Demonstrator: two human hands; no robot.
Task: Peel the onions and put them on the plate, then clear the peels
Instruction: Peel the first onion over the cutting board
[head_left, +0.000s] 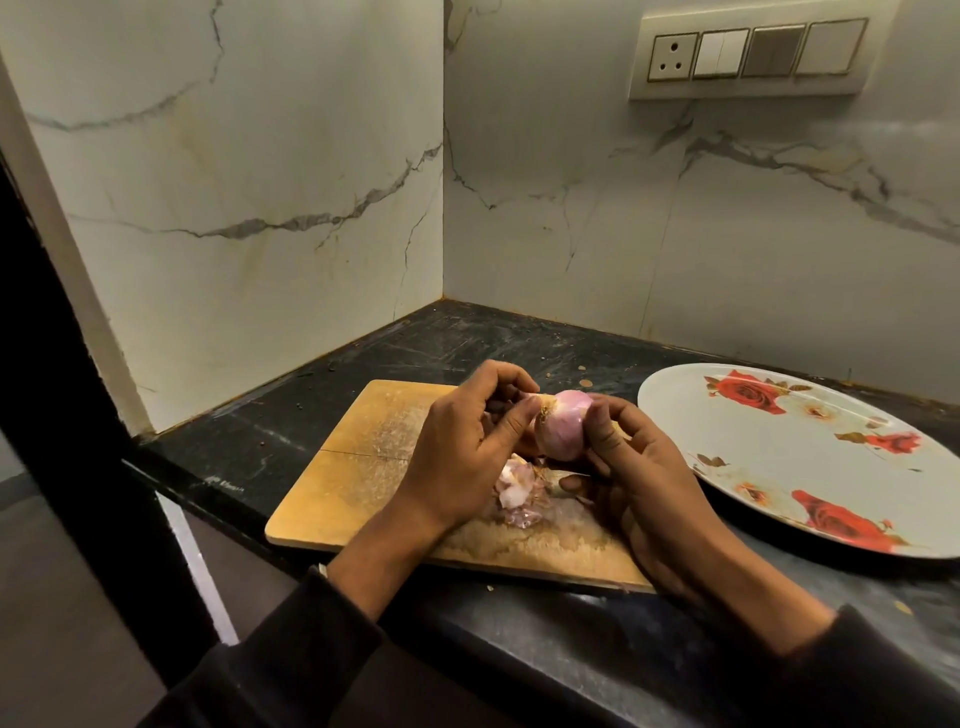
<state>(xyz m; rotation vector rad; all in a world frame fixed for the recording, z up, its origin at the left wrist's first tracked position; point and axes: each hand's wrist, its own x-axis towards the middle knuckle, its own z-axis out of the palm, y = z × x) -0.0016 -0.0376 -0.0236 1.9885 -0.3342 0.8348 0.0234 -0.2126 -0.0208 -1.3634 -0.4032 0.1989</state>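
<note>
Marble-veined wall panels (260, 182) meet in a corner behind a dark, scratched bench (467, 343); switch panel (753, 52) with one socket high on the right wall. Wooden cutting board (358, 457) lies on the bench near its front edge, angled, surface worn and pale in patches. Onion (563, 423), pinkish-purple and mostly bare of dry skin, held in the air just above the board between both hands. Left hand (467, 452): grip curled, thumb and forefinger pinching at the root end of the onion, where a scrap of tan skin clings. Right hand (634, 467): fingers wrapped round the onion's right side, thumb pressed on its near face, a firm closed grip. Peels (514, 493), pale pink and papery, heaped on the board directly beneath the hands, partly hidden by the left wrist. Plate (779, 467), large, white with red rose print, sits on the bench right of the board, close to it but whether touching cannot be told; nothing on its visible surface. Dark sleeves (291, 649) cover both forearms. Small flecks of debris scattered on the bench behind the board.
</note>
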